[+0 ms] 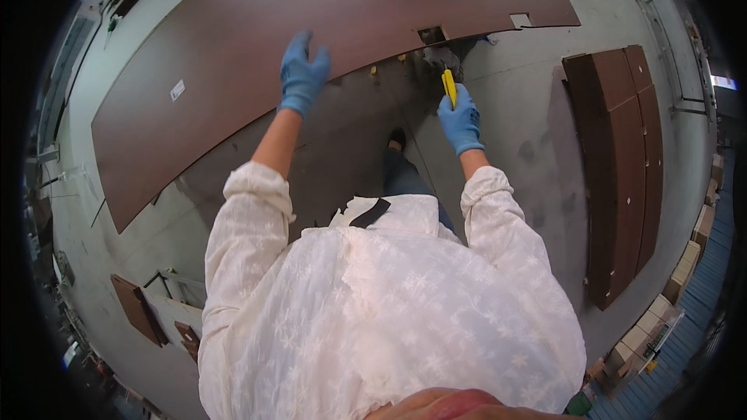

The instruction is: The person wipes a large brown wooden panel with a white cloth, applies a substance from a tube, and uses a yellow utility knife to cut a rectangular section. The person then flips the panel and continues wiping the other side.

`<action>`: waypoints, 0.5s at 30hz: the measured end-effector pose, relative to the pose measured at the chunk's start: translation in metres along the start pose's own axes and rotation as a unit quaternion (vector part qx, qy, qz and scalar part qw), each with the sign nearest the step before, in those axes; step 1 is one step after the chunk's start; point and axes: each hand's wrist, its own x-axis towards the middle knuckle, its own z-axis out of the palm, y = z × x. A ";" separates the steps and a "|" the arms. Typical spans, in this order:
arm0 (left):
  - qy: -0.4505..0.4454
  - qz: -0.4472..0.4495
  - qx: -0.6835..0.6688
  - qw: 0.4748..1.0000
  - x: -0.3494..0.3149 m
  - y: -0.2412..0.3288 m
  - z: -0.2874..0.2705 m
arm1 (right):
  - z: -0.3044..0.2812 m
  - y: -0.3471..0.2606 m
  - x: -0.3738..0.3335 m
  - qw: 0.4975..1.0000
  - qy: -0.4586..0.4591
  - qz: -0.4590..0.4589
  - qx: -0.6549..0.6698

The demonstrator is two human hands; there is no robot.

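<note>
My left hand (pixel 302 76), in a blue glove, is held over the near edge of a long brown panel (pixel 327 8). Its fingers are stretched out and the thumb stands apart; nothing is in it. Whether it touches the panel, I cannot tell. In my blue-gloved right hand (pixel 461 120) is a yellow utility knife (pixel 449 88), its tip pointing away from me toward the panel's edge. Just beyond the knife, a dark square cutout (pixel 431 34) shows in the panel near that edge. A white label (pixel 177 90) is on the panel's left part.
Stacked brown boards (pixel 622 171) stand on the floor to my right. Small yellow blocks (pixel 373 71) sit by the panel's near edge. More brown pieces (pixel 138 309) lie at lower left. Cardboard boxes (pixel 685 264) line the far right, beside a metal rack (pixel 681 70).
</note>
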 end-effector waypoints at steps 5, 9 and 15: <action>0.054 0.055 0.192 0.978 0.107 -0.019 0.070 | 0.002 0.009 0.064 0.998 -0.051 -0.001 -0.028; -0.004 -0.004 0.280 0.960 0.156 -0.035 0.100 | 0.008 0.018 0.089 0.997 -0.065 -0.017 -0.029; -0.009 -0.029 0.344 0.939 0.181 -0.043 0.142 | 0.011 0.024 0.097 0.992 -0.078 -0.039 -0.096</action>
